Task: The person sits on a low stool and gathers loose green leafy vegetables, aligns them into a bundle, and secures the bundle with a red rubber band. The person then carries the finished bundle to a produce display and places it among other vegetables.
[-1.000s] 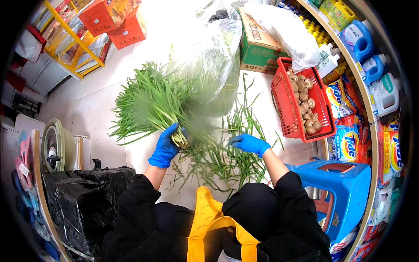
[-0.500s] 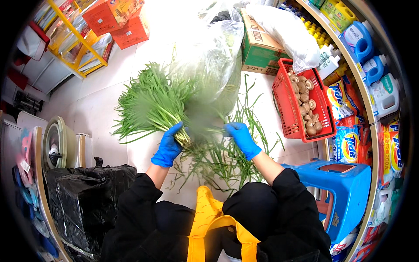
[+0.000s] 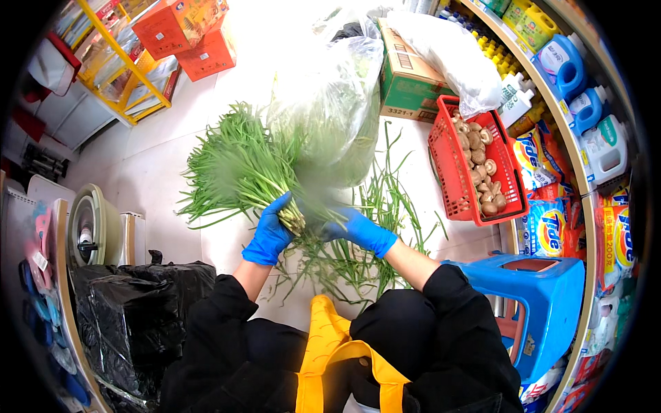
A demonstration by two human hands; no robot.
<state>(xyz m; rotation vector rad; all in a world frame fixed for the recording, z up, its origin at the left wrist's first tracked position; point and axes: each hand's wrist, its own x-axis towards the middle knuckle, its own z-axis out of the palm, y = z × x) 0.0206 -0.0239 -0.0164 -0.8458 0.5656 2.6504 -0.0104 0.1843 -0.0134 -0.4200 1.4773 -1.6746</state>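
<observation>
My left hand (image 3: 270,233), in a blue glove, is closed around the pale stem end of a big bunch of garlic chives (image 3: 241,162). The green leaves fan out to the upper left. My right hand (image 3: 359,232), gloved in blue too, is beside the cut ends of the bunch, just to their right. A hazy smear over the picture blurs its fingers, so their grip is unclear. Loose chive leaves and scraps (image 3: 351,268) lie scattered on the floor under and beyond my right hand.
Beyond the bunch stands a clear plastic bag (image 3: 344,103) with greens inside. A red basket (image 3: 451,182) of mushrooms (image 3: 476,155) is at the right, near a blue stool (image 3: 551,289) and shelves of detergent. A black plastic bag (image 3: 134,310) lies left of me.
My right hand has moved left, from over the loose leaves to the stem end of the bunch. My left hand still holds the chives in nearly the same place.
</observation>
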